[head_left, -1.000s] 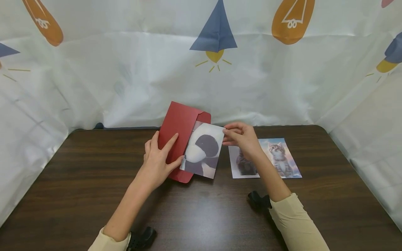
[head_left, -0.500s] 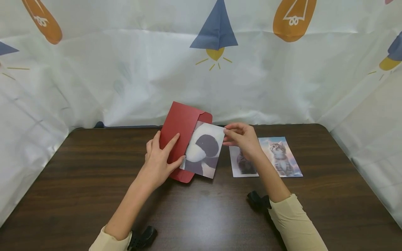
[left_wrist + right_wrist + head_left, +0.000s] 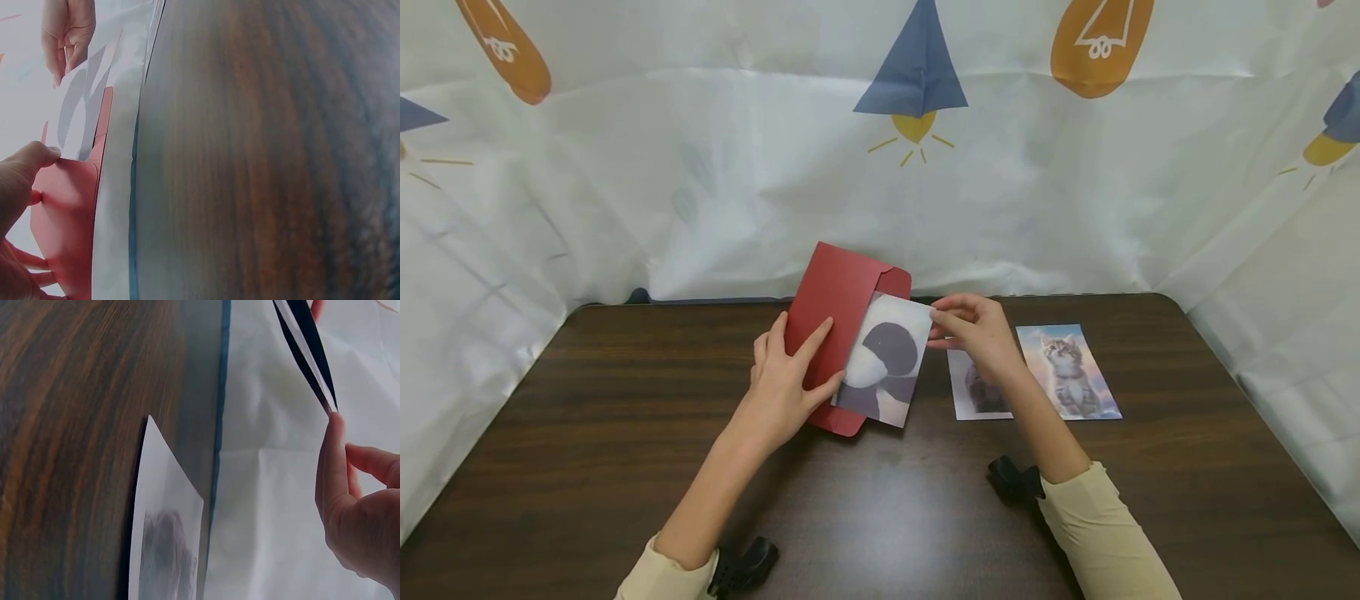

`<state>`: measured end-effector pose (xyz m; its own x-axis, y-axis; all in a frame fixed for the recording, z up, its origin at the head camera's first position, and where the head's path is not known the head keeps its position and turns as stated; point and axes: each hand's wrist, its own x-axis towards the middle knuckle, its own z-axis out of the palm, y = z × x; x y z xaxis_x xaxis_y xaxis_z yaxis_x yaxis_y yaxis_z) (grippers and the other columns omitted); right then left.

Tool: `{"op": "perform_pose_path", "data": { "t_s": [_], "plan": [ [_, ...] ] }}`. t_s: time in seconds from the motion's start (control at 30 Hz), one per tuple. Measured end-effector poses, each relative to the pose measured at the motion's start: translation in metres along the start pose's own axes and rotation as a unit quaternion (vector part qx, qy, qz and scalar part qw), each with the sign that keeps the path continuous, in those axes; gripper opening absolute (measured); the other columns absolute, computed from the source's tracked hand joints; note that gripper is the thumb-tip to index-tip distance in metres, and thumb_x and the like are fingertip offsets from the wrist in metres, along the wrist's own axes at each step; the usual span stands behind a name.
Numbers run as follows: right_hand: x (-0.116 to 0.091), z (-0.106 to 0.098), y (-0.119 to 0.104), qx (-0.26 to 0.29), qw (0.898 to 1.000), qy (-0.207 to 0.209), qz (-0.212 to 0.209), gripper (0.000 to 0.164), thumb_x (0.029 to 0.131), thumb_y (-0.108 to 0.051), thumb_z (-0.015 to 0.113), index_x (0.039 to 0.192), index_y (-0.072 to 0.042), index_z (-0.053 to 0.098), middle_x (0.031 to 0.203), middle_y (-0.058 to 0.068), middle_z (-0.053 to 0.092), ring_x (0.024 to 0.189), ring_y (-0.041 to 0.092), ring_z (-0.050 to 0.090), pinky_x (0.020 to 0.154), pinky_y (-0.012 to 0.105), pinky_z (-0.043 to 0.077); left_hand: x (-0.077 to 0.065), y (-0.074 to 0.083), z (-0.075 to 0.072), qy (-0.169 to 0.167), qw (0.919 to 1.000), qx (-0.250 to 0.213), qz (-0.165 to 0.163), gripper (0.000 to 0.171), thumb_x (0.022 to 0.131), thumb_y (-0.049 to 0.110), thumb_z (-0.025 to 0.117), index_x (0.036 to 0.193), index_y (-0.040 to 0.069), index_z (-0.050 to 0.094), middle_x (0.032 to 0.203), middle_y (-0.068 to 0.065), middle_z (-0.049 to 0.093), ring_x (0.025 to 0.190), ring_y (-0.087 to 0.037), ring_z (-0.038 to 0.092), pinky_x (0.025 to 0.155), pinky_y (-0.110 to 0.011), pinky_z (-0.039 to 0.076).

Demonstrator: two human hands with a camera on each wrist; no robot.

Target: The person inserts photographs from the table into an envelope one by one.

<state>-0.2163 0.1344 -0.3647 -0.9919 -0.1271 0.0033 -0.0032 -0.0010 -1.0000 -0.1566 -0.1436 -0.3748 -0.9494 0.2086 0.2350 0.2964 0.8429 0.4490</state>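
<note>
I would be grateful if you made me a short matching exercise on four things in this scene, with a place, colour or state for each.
Column one
1. Envelope
2. Grey-and-white picture
3. Tabby kitten picture
4. Right hand

Column two
A. Lying on the table
B. Red, held by the left hand
C. Pinching a picture's edge
D. Between the envelope's open side and the other hand's fingertips

Right pairs: 1-B, 2-D, 3-A, 4-C.
</note>
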Motion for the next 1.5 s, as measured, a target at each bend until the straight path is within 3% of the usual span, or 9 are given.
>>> {"op": "perform_pose_path", "data": {
  "t_s": [0.5, 0.97, 1.5],
  "plan": [
    [-0.001, 0.008, 0.000, 0.020, 1.000, 0.006, 0.003, 0.026, 0.102, 0.001, 0.065, 0.121, 0.018, 0.062, 0.091, 0.004, 0.070, 0.073, 0.013, 0.072, 0.074, 0.034, 0.065, 0.000, 0.001, 0.005, 0.000, 1.0000, -0.003, 0.006, 0.072, 0.095, 0.028, 0.079, 0.159, 0.014, 0.048, 0.164, -0.035, 0.021, 0.144, -0.054, 0.027, 0.101, -0.074, 0.044],
    [-0.005, 0.017, -0.002, 0.027, 0.999, 0.023, 0.010, 0.023, 0.101, 0.001, 0.066, 0.119, 0.016, 0.064, 0.095, 0.010, 0.072, 0.072, 0.013, 0.072, 0.072, 0.033, 0.064, -0.001, 0.006, 0.007, -0.007, 1.0000, -0.006, -0.002, 0.074, 0.094, 0.028, 0.079, 0.159, 0.015, 0.047, 0.164, -0.034, 0.020, 0.144, -0.053, 0.028, 0.102, -0.073, 0.046],
    [-0.009, 0.023, -0.001, 0.035, 0.999, 0.013, -0.006, 0.024, 0.101, 0.003, 0.066, 0.119, 0.020, 0.065, 0.089, 0.010, 0.075, 0.070, 0.012, 0.075, 0.072, 0.031, 0.064, -0.003, 0.008, 0.009, 0.013, 0.9998, -0.008, 0.010, 0.074, 0.093, 0.027, 0.082, 0.158, 0.014, 0.049, 0.163, -0.035, 0.023, 0.142, -0.054, 0.029, 0.099, -0.073, 0.048]
  ]
}}
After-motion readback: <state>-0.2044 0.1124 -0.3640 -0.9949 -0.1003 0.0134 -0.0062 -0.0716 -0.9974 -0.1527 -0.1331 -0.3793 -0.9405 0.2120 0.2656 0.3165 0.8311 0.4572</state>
